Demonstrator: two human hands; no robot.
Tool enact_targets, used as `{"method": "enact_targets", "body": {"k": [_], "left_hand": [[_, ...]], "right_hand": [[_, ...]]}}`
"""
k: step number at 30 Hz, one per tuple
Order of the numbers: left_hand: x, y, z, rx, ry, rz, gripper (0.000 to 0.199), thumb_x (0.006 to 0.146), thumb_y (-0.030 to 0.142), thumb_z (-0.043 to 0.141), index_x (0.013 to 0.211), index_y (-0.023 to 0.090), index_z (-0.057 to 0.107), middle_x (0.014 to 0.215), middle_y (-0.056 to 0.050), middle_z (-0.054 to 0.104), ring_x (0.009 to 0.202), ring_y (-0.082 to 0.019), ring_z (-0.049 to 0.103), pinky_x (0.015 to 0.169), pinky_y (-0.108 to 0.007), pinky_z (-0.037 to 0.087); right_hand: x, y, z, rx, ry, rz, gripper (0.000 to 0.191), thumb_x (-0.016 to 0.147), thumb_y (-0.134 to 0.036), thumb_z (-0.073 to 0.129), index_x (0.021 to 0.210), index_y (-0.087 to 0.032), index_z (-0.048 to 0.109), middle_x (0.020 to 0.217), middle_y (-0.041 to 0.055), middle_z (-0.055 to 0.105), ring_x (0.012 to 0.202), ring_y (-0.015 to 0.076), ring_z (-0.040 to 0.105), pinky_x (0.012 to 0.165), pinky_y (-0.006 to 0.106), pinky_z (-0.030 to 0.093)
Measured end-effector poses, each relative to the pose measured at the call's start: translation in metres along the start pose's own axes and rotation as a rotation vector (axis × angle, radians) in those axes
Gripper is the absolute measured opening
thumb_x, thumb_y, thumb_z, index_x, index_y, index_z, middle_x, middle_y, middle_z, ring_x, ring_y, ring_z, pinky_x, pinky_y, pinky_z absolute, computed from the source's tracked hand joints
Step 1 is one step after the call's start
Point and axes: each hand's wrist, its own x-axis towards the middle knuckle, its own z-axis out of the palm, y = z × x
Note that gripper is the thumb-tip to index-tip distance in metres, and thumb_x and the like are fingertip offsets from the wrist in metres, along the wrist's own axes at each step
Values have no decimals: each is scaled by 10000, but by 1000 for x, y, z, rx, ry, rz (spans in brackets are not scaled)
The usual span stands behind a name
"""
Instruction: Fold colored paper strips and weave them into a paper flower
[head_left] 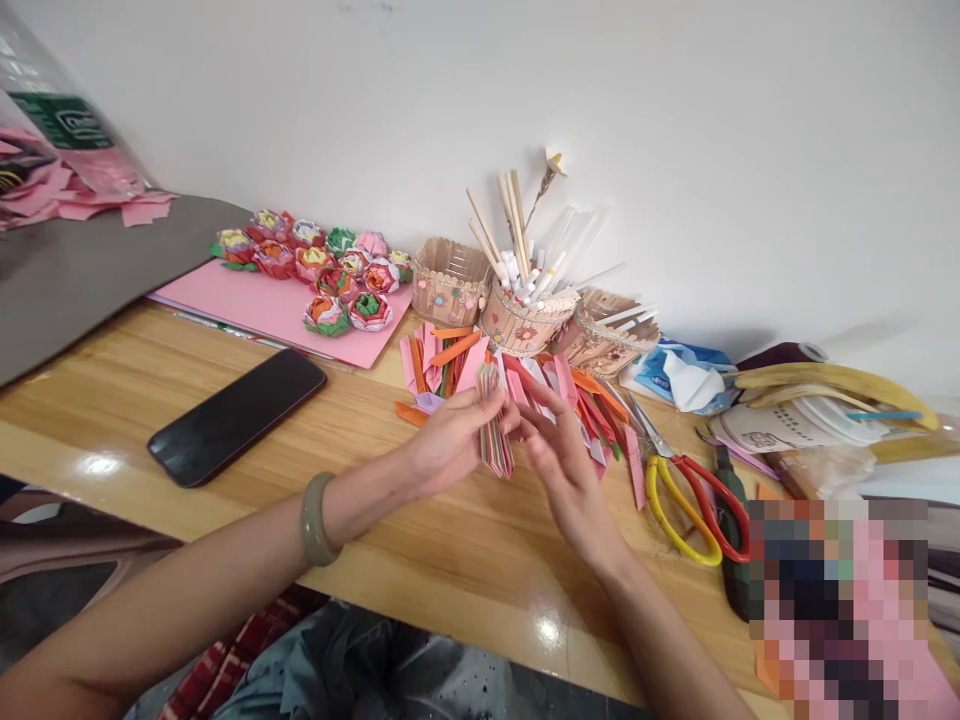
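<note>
My left hand (pixel 454 435) is closed around a bundle of folded paper strips (pixel 493 440) in several colours, held roughly upright. Beside it, my right hand (pixel 562 465) has its fingers apart and curved, the tips close to the bundle's right side; whether they touch it I cannot tell. Just beyond both hands lies a loose pile of folded paper pieces (pixel 592 405) in pink, orange, red, white and green. To the right of that pile rest scissors (pixel 694 505) with one yellow and one red handle.
Folded paper flowers (pixel 315 262) stand on pink sheets (pixel 262 300), with a black phone (pixel 236 415) in front. Decorated baskets (pixel 529 320) against the wall hold sticks and tubes. At right are a banana peel (pixel 840 382), a lidded cup (pixel 802 425) and a tissue pack (pixel 679 375).
</note>
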Motion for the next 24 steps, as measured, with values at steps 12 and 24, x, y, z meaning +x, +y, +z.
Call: {"method": "enact_targets", "body": {"k": [12, 24], "left_hand": [[-1, -4, -1, 224, 37, 56, 311, 826, 464, 437, 802, 166, 521, 526, 43, 421, 429, -77, 405, 409, -202, 367], [-1, 5, -4, 456, 26, 201, 217, 783, 376, 537, 846, 168, 534, 819, -16, 528, 713, -104, 499, 606, -205, 430]], "right_hand": [[1, 2, 3, 156, -223, 194, 407, 875, -501, 353, 1084, -237, 582, 924, 69, 639, 857, 197, 611, 682, 330, 516], [-1, -1, -3, -226, -33, 70, 239, 891, -354, 370, 741, -194, 467, 613, -10, 436, 547, 124, 407, 504, 239, 315]]}}
